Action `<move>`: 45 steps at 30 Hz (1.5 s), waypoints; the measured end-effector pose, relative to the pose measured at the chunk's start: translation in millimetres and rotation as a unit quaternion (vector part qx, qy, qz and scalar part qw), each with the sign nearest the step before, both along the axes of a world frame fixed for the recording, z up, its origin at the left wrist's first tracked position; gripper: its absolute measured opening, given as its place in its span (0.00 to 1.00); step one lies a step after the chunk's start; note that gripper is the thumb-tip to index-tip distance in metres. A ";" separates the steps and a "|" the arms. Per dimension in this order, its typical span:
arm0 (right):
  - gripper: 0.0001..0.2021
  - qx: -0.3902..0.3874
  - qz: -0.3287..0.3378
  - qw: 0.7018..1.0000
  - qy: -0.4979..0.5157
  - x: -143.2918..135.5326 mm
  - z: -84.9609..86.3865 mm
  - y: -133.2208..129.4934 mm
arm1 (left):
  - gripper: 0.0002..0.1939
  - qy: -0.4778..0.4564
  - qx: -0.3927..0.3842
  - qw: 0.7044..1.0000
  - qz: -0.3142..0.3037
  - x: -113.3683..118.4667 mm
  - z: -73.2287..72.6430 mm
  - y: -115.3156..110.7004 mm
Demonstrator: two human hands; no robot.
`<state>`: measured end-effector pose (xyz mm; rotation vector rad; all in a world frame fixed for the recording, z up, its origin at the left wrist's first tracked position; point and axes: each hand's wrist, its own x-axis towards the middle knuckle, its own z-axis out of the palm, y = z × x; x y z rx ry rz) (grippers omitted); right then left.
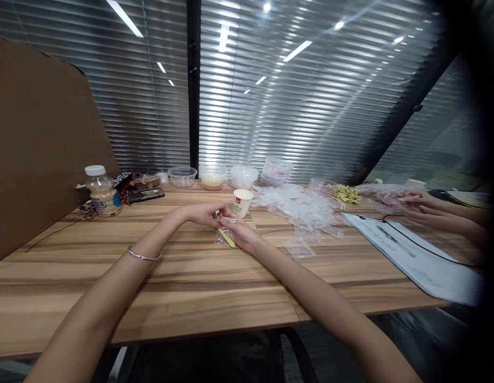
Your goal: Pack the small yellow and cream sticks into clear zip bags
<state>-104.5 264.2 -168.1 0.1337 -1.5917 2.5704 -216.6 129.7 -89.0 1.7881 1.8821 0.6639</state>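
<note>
My left hand (207, 214) and my right hand (239, 232) meet above the middle of the table. Between them is a small clear plastic bag (220, 239), its top pinched by the fingers of both hands. A thin yellow-green strip (227, 238) shows at the bag, beside my right fingers; whether it lies inside or outside I cannot tell. Just behind my hands stands a white paper cup (243, 201) with a red label. A silver bracelet (143, 255) circles my left wrist.
Many clear plastic bags (298, 210) lie heaped right of the cup. Plastic tubs (183, 176) line the back. A bottle (101, 191) stands at left by a cardboard sheet (39, 133). At right are a clipboard (410, 260), yellow pieces (345, 193) and another person's hands (426, 207).
</note>
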 end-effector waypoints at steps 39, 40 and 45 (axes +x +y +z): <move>0.25 0.064 -0.050 0.996 0.022 14.1 19.7 -12.8 | 0.20 -0.126 -0.121 0.984 -0.020 -15.9 -0.9 -6.1; 0.25 0.064 -0.050 0.996 0.027 14.3 21.1 -13.2 | 0.20 -0.130 -0.113 0.985 -0.022 -15.0 0.7 -6.7; 0.24 0.061 -0.035 0.997 0.042 14.3 23.7 -15.8 | 0.19 -0.094 -0.088 0.992 -0.021 -11.6 8.2 -6.8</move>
